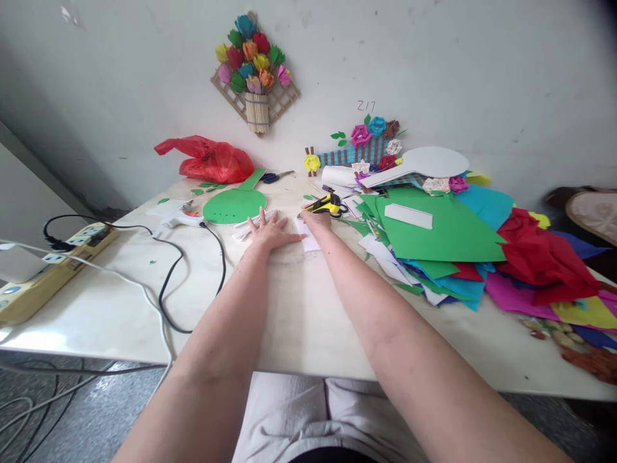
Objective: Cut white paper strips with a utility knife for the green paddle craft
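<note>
My left hand (270, 233) lies flat on the table with its fingers spread. Its fingertips rest by a small stack of white paper strips (243, 229), and the thumb reaches to the edge of a small white piece of paper (310, 243). At the top of that piece my right hand (317, 222) is closed, fingers bent together on the paper; the hand hides part of it. Just beyond the right hand lies a yellow and black utility knife (328, 204). Left of my left hand are a green paper oval (234, 206) and a white glue gun (180, 220).
A red plastic bag (212, 161) and dark scissors (277, 176) lie at the back. Green sheets (443, 231), a white cutout (434, 161) and crumpled red paper (544, 254) pile up on the right. A power strip (58, 273) with trailing cords occupies the left edge.
</note>
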Demonstrator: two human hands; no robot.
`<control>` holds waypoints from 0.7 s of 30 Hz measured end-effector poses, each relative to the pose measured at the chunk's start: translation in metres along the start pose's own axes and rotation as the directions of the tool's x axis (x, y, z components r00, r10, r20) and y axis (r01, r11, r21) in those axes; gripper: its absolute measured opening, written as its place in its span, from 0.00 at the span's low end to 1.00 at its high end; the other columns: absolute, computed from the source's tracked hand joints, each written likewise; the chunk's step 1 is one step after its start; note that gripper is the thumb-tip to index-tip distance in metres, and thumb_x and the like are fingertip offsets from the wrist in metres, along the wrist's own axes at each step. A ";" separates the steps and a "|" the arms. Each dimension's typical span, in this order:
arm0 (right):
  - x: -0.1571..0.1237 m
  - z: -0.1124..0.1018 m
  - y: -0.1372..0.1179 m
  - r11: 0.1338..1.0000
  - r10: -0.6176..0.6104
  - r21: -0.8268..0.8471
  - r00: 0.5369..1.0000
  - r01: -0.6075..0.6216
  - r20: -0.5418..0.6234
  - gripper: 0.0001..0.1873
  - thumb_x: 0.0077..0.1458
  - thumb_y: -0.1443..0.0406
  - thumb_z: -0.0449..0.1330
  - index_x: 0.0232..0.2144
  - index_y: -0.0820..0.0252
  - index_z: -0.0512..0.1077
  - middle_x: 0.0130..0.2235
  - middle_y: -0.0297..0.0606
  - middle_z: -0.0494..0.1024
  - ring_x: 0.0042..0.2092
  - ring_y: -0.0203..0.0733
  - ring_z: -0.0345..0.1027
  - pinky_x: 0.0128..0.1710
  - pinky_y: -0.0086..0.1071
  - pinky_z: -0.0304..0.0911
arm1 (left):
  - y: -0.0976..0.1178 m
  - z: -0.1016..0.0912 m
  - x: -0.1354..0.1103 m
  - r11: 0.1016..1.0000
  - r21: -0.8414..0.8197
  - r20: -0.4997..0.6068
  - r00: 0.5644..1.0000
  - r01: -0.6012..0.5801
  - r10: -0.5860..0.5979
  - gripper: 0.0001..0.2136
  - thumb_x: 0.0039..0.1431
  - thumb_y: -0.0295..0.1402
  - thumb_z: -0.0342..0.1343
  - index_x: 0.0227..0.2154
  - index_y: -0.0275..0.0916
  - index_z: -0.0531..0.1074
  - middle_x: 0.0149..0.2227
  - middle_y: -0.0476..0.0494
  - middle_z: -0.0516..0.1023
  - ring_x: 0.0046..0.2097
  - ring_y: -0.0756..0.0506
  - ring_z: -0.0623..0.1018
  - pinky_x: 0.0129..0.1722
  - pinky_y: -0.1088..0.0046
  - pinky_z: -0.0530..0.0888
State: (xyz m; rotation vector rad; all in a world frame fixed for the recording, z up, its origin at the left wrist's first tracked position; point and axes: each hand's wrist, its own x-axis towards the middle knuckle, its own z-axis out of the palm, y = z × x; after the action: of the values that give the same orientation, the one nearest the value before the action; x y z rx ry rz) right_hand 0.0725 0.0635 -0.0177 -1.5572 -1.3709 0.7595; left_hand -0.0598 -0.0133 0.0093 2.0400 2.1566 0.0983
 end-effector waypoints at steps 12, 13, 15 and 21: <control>-0.006 -0.003 -0.007 0.999 0.049 0.020 0.999 -0.048 -0.019 0.06 0.49 0.60 0.61 0.29 0.56 0.75 0.36 0.36 0.81 0.49 0.44 0.75 0.52 0.38 0.67 | 0.000 0.000 0.000 1.000 0.009 -0.004 1.000 -0.001 0.001 0.46 0.50 0.69 0.43 0.69 0.51 0.55 0.73 0.51 0.40 0.70 0.29 0.25 0.64 0.37 0.30; -0.006 -0.003 -0.007 0.998 0.055 0.018 0.998 -0.054 -0.021 0.07 0.49 0.60 0.61 0.29 0.56 0.75 0.37 0.37 0.82 0.49 0.45 0.75 0.52 0.38 0.67 | 0.000 0.000 -0.001 1.000 0.006 -0.005 1.000 -0.002 0.002 0.45 0.51 0.69 0.44 0.68 0.51 0.56 0.73 0.51 0.40 0.70 0.29 0.25 0.64 0.36 0.30; -0.007 -0.004 -0.008 0.997 0.072 0.016 0.997 -0.072 -0.030 0.07 0.49 0.60 0.61 0.28 0.56 0.75 0.39 0.38 0.82 0.51 0.46 0.74 0.53 0.38 0.66 | 0.001 0.000 -0.001 1.000 0.001 -0.008 1.000 -0.004 0.004 0.45 0.51 0.68 0.44 0.68 0.51 0.56 0.73 0.50 0.40 0.70 0.29 0.26 0.64 0.36 0.30; -0.011 -0.005 -0.011 0.995 0.088 0.047 0.995 -0.085 -0.050 0.08 0.49 0.59 0.61 0.28 0.57 0.74 0.40 0.39 0.82 0.51 0.46 0.74 0.54 0.38 0.66 | 0.000 0.001 0.001 1.000 0.009 0.000 1.000 -0.004 0.004 0.46 0.51 0.69 0.43 0.69 0.48 0.55 0.73 0.49 0.39 0.70 0.29 0.25 0.63 0.36 0.29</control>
State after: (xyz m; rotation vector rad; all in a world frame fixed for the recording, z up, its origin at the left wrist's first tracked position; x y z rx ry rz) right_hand 0.0702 0.0513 -0.0065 -1.5983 -1.2470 0.7918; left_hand -0.0600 -0.0127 0.0087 2.0492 2.1563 0.0894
